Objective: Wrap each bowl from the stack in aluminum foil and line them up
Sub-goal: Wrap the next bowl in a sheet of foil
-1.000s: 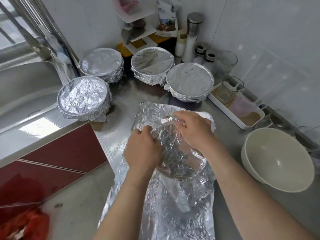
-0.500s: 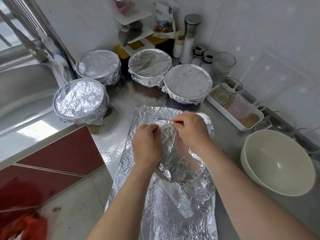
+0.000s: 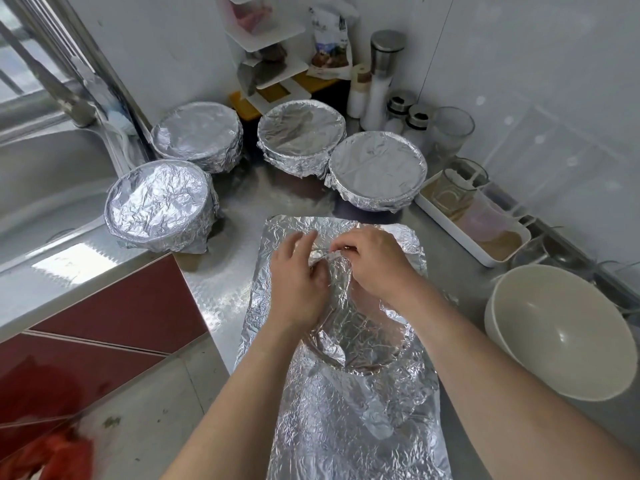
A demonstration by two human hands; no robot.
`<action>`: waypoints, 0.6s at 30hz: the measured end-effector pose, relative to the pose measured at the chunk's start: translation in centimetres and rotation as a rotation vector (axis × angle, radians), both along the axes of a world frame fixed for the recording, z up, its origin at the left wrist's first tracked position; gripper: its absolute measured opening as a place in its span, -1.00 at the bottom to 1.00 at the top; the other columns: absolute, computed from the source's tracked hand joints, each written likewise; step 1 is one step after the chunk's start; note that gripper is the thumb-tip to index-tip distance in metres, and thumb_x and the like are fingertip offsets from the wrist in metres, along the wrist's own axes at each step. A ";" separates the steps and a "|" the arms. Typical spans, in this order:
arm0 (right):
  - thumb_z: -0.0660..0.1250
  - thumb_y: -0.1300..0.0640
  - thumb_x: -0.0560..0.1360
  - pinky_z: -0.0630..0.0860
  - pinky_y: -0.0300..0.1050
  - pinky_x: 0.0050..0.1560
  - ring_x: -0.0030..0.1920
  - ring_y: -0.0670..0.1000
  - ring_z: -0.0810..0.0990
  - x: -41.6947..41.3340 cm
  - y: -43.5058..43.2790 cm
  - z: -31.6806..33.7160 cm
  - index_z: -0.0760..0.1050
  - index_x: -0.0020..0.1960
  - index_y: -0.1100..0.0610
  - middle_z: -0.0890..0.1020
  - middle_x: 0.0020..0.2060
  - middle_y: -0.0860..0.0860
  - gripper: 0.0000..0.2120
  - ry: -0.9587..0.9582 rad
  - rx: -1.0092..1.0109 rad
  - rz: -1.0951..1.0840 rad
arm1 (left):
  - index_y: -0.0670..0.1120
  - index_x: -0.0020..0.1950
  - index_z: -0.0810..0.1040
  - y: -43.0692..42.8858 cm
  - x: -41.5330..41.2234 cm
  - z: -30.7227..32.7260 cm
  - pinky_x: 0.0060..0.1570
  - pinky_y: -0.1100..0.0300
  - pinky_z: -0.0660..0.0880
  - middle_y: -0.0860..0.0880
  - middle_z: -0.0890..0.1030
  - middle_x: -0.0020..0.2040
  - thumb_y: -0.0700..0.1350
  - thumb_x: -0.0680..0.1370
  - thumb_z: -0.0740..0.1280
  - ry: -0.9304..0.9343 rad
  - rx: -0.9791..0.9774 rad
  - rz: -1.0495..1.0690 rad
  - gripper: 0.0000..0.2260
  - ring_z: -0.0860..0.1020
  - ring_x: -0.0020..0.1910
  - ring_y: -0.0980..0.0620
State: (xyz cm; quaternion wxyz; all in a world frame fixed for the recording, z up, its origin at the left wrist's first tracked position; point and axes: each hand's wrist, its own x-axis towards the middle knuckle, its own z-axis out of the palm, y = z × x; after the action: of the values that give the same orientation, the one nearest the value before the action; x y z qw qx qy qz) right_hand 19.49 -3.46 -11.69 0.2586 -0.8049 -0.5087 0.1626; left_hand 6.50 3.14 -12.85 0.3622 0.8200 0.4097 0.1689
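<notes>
A crinkled sheet of aluminum foil (image 3: 353, 424) lies on the steel counter with a bowl under it, whose round rim shows as a foil-lined hollow (image 3: 363, 344). My left hand (image 3: 298, 285) and my right hand (image 3: 374, 265) both pinch a folded edge of the foil above the bowl's far side. Several foil-wrapped bowls stand behind: one at front left (image 3: 159, 206), one at back left (image 3: 197, 135), one at back middle (image 3: 301, 133), one to the right (image 3: 377, 169). A bare white bowl (image 3: 557, 334) sits on the right.
A steel sink (image 3: 45, 174) is at left, beyond the counter's corner. A white tray (image 3: 474, 220) with glasses sits by the right wall. Bottles, jars and a small white shelf (image 3: 273, 46) crowd the back corner. Red cabinet fronts lie below the counter edge.
Both hands have moved up and away from the bowl's middle to its far side, drawing the foil edge together between their fingertips.
</notes>
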 end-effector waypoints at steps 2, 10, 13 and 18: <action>0.32 0.25 0.53 0.50 0.07 0.05 0.01 0.10 0.57 -0.1 0.2 0.0 0.64 0.03 0.05 0.69 -0.05 0.02 -0.82 -0.026 -0.001 0.036 | -0.10 0.48 0.37 0.7 0.1 0.0 0.44 0.12 0.07 -0.15 0.29 0.52 -0.20 0.61 0.21 0.078 -0.047 -0.140 -0.58 0.20 0.50 -0.11; 0.28 0.36 0.52 0.51 0.00 0.10 0.09 0.07 0.58 0.0 0.2 0.0 0.61 0.16 0.10 0.66 0.06 0.06 -0.70 0.001 -0.032 0.042 | -0.15 -0.28 0.50 0.8 -0.1 -0.4 -0.29 0.03 0.36 -0.14 0.56 -0.32 -0.15 0.58 0.24 0.019 -0.117 -0.092 -0.76 0.49 -0.30 -0.12; 0.30 0.35 0.51 0.52 0.07 0.05 0.05 0.11 0.56 -0.2 0.2 -0.2 0.64 0.08 0.11 0.67 -0.01 0.07 -0.74 -0.031 -0.010 0.032 | -0.16 -0.25 0.60 0.9 -0.5 -0.5 -0.37 0.14 0.28 -0.11 0.56 -0.40 -0.04 0.62 0.29 -0.039 -0.198 -0.052 -0.70 0.39 -0.43 0.03; 0.34 0.34 0.49 0.50 0.07 0.02 0.00 0.11 0.54 -0.3 0.3 0.0 0.64 0.05 0.13 0.66 -0.06 0.08 -0.78 -0.059 0.005 0.019 | -0.08 0.11 0.67 0.3 -0.6 -0.4 -0.32 0.34 0.33 0.22 0.54 -0.38 -0.08 0.66 0.22 -0.192 -0.351 -0.010 -0.76 0.46 -0.40 0.30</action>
State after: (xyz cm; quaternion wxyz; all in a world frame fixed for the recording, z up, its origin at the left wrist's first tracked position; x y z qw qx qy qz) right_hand 19.20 -3.14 -11.70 0.2440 -0.8039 -0.5242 0.1396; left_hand 5.87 3.48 -13.27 0.5377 0.7266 0.3922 0.1705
